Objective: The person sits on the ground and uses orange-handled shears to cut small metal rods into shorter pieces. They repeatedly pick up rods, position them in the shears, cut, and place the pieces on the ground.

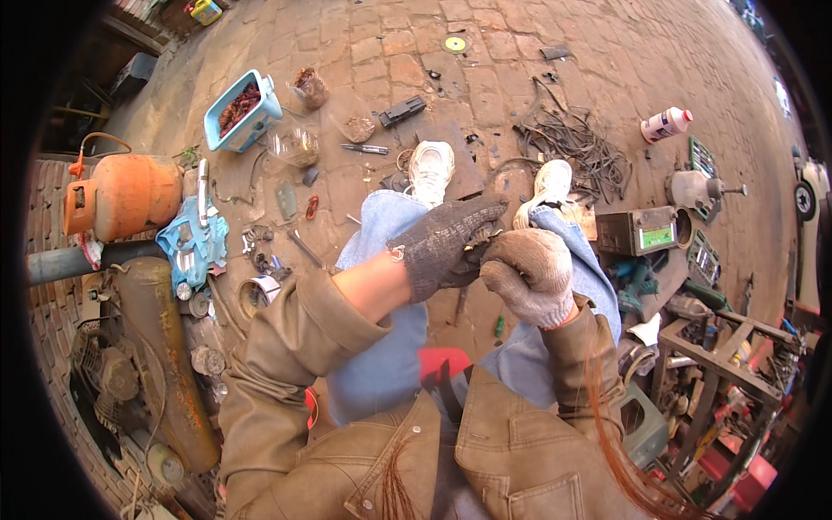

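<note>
Small yellowish-brown piece (482,240) is pinched up between two gloved hands, a bit nearer the wearer than the left sneaker (431,172) and slightly right of it. Honestly can't tell what it is, the gloves cover most of it. Left hand (452,247) is in a dark glove with a bare wrist, its grip closed on the piece with the fingers bent over. Right hand (530,270), in a paler, dirty knit glove, is curled into a loose fist right up against it; can't tell if that grip is actually pinching the thing too.

Everything else I'm placing off that left sneaker. Just to its left there's a slim silver tool (364,149), with a dark rectangular block (402,112) near it, a little farther out. Well off to the left and farther out is a light blue tub (259,126) with dark reddish bits inside, and way left sits an orange gas cylinder (146,199). Right of the sneaker, past the other shoe, is a messy tangle of dark strips (579,143), then a white bottle (663,126) with a red cap. Yellow disc (455,44) lies well beyond the sneaker on the brick floor (390,65).
</note>
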Demonstrator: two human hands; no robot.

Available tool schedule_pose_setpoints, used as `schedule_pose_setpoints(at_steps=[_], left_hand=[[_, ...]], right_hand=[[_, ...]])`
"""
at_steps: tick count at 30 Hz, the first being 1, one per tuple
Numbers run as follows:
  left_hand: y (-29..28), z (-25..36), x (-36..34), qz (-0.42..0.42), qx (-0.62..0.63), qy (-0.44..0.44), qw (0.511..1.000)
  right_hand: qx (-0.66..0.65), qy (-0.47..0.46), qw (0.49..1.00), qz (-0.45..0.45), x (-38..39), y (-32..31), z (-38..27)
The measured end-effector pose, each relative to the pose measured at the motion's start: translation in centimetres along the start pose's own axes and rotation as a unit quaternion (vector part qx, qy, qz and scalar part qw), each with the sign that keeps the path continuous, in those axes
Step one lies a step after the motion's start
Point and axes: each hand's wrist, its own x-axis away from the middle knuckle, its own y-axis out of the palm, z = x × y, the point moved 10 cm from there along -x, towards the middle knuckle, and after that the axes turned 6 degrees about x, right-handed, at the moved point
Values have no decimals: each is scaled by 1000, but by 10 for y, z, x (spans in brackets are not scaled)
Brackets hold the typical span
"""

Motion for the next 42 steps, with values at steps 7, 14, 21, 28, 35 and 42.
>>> schedule_pose_setpoints(at_steps=[7, 14, 21, 28, 35, 42], left_hand=[[28, -13, 2, -11, 476, -225, 850], [24, -26, 4, 54, 458, -264, 847], [3, -29, -5, 164, 326, -199, 909], [-29, 8, -3, 267, 28, 38, 963], [-18, -4, -3, 225, 195, -87, 951], [-15, 0, -2, 221, 226, -112, 942]], right_hand=[[-54, 71, 995, 51, 5, -33, 1], [-86, 55, 986, 130, -1, -38, 4], [-200, 295, 917, 180, 14, -33, 33], [-206, 277, 925, 157, 13, -29, 23], [-399, 350, 842, 99, 22, -3, 44], [-466, 363, 796, 130, 28, 14, 57]])
